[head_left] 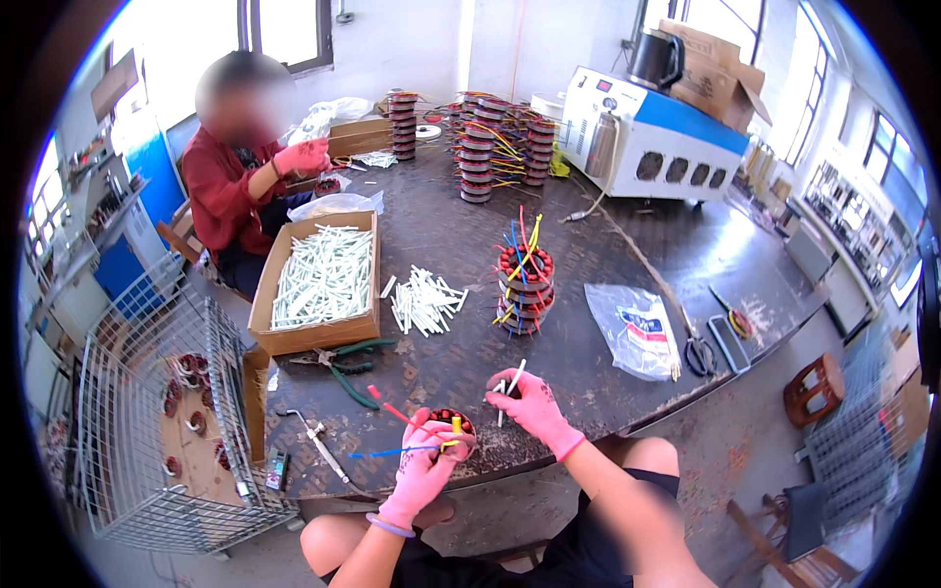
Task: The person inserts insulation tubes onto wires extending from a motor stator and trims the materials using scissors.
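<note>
Your left hand [426, 456] is closed around one coil ring [441, 416] at the near edge of the table [436, 367]; you have it with one red wire [387, 404], one blue wire [387, 453] and at least one yellow wire [457, 424] sticking out. Whether the ring touches the table, you cannot tell. Your right hand [529, 402] is nearly closed, fingers pinching what look like two white tubes [517, 377], just to the right of the ring. Ahead of you stands one short stack of coils [524, 284], with colored wires on top. Left of it are one loose pile of tubes [426, 301], too many to count, and one full cardboard box [323, 340]. One pair of pliers [351, 384] lies before the box; one plastic bag [632, 338] lies to the stack's right.
</note>
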The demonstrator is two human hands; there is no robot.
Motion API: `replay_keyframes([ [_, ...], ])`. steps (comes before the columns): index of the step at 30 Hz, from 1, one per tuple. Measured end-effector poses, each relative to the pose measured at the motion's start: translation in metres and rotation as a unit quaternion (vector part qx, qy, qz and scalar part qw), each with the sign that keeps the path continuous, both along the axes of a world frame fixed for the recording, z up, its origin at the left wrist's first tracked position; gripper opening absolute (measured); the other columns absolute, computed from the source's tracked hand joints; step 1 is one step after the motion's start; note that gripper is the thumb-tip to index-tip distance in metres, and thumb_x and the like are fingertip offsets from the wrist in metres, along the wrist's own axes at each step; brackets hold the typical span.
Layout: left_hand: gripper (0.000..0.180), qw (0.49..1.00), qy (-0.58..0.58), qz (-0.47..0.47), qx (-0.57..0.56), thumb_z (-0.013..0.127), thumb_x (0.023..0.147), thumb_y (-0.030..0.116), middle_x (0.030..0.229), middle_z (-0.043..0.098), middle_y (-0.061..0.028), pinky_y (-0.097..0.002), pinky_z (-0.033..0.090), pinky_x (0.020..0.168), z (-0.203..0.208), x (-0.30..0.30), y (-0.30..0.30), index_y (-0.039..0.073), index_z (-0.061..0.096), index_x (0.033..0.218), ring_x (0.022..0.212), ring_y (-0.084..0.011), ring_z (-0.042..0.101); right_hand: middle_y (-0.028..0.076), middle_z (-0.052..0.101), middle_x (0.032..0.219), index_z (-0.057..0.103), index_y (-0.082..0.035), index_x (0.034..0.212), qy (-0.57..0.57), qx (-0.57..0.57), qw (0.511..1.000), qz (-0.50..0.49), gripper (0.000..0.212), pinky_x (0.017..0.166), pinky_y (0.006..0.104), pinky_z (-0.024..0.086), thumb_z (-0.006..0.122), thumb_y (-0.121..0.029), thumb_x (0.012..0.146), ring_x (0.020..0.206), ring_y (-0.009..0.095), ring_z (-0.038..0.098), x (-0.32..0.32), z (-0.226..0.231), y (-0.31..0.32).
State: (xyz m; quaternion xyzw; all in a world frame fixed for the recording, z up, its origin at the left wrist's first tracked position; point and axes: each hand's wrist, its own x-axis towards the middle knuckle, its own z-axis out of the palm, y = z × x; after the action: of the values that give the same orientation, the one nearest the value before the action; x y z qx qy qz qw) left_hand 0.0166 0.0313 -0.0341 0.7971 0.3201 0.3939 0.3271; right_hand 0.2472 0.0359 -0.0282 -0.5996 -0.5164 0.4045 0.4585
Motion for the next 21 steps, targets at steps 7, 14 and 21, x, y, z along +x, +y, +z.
replay_keyframes([
  [7,0.018,0.998,0.055,0.011,-0.039,0.059,0.095,0.018,0.101,0.07,-0.0047,-0.0453,0.024,0.117,0.012,-0.001,-0.005,0.008,0.074,0.098,0.108,-0.0216,0.061,0.005,0.059,0.088,0.066,-0.005,0.094,-0.102,0.142,0.981,0.08,0.016,0.068,0.0309,0.05,0.075,-0.014,0.084,0.075,0.017,0.061,0.01,0.006,-0.006],
  [14,0.017,0.985,-0.029,0.03,-0.168,0.059,0.097,0.012,0.108,0.066,-0.0079,-0.0353,0.046,0.098,0.037,0.013,-0.011,0.001,0.072,0.101,0.11,-0.0208,0.059,0.013,0.062,0.095,0.067,-0.008,0.097,-0.125,0.118,0.974,0.146,0.02,0.081,0.0408,0.051,0.07,-0.025,0.086,0.092,0.032,0.063,0.029,-0.012,-0.009],
  [21,0.025,0.984,-0.072,0.057,-0.155,0.059,0.101,0.018,0.108,0.066,-0.0071,-0.0316,0.051,0.09,0.067,0.015,-0.018,-0.003,0.066,0.114,0.101,-0.0169,0.063,0.014,0.067,0.093,0.065,-0.008,0.102,-0.161,0.142,0.972,0.101,0.024,0.079,0.0424,0.052,0.066,-0.029,0.091,0.09,0.034,0.065,0.008,-0.019,-0.014],
])
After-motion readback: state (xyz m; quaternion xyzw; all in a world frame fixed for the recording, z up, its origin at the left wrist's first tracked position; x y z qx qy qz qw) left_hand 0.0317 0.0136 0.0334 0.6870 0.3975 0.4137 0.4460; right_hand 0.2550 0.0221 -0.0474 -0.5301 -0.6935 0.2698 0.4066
